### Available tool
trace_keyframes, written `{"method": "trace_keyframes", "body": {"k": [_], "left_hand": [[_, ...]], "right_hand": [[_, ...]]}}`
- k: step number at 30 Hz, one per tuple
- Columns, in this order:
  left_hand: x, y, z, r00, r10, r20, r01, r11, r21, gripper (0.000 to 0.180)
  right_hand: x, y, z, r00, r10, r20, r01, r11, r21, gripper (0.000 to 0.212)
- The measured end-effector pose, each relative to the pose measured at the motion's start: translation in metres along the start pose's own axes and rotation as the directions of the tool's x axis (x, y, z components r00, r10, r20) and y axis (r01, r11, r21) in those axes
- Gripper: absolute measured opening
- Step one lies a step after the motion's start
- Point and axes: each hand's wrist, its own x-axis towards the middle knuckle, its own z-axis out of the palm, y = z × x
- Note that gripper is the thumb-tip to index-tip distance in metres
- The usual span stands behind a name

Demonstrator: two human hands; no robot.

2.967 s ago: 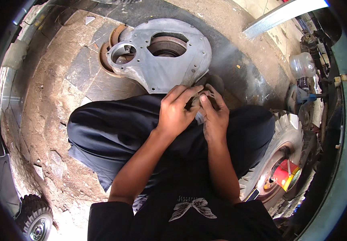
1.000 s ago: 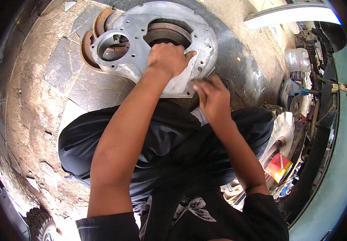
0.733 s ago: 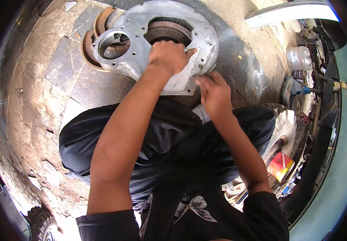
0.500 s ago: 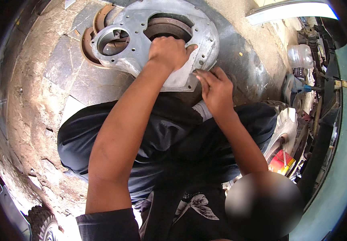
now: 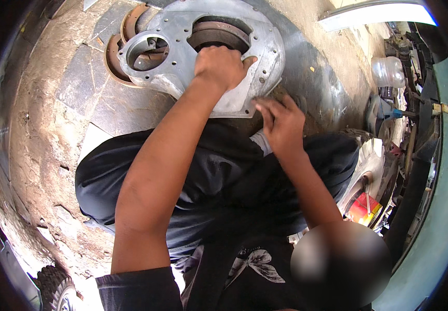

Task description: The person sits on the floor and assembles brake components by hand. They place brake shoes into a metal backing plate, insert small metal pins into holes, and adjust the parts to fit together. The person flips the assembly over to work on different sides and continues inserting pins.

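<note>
A grey cast-metal bell housing (image 5: 182, 78) with a round opening, a larger cut-out and several bolt holes lies in front of my crossed legs. My left hand (image 5: 220, 66) is closed over the lower rim of the large cut-out, its fingers hooked inside and hidden, its thumb resting on the face. By the housing's lower right corner is my right hand (image 5: 284, 122), fingers bent and drawn together close to the edge. Whether it pinches something small I cannot make out. A brown curved metal surface (image 5: 219, 36) shows inside the cut-out.
Rusty brake shoes (image 5: 114, 59) lie left of the housing on dark floor sheeting (image 5: 81, 78). To the right are a clear plastic bottle (image 5: 387, 72), a red and yellow box (image 5: 363, 208) and a green panel (image 5: 439, 207) beside mechanical parts. A knobbly tyre (image 5: 53, 287) stands lower left.
My right hand has shifted slightly down and right, its fingertips sliding down to the housing's corner. My left hand keeps its hold on the rim; the housing has barely shifted in view.
</note>
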Motion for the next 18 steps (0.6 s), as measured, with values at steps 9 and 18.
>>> {"method": "trace_keyframes", "body": {"k": [9,18], "left_hand": [[-0.002,0.0,0.0,1.0,0.003,-0.028,-0.003,1.0,0.014,0.073],[-0.001,-0.001,0.001,1.0,0.009,-0.021,-0.009,1.0,-0.011,0.072]], "right_hand": [[0.012,-0.002,0.0,1.0,-0.02,0.014,0.02,1.0,0.014,0.017],[-0.006,0.003,-0.001,0.757,0.58,0.302,-0.617,0.481,0.622,0.032]]}}
